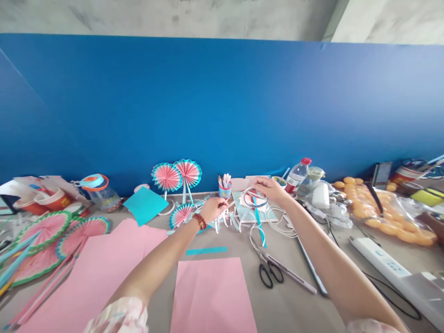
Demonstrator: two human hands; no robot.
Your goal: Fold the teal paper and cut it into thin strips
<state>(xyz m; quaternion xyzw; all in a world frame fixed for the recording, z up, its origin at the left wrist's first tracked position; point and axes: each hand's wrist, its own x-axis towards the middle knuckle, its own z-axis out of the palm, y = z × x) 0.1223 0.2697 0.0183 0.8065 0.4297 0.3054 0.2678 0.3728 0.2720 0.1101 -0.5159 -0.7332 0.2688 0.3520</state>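
Observation:
My right hand (pixel 268 188) pinches the edge of a thin white ring, which looks like a roll of tape (pixel 247 198), above the back of the table. My left hand (pixel 214 210) is closed in a pinch beside it, among curled white strips (pixel 227 218); what its fingertips hold is too small to make out. A narrow teal paper strip (pixel 257 219) lies below the ring. Nearer to me are another teal strip (pixel 206 250) and a pink paper sheet (pixel 213 296). Black-handled scissors (pixel 270 274) and a slim utility knife (pixel 291 273) lie to the right.
Pink and teal folded fans (pixel 187 173) stand against the blue partition (pixel 222 106). More fans (pixel 38 236) and large pink sheets (pixel 100 263) lie left. A pen cup (pixel 225 188) and bottle (pixel 299 175) stand behind; a power strip (pixel 385 259) and bagged orange balls (pixel 388 212) are right.

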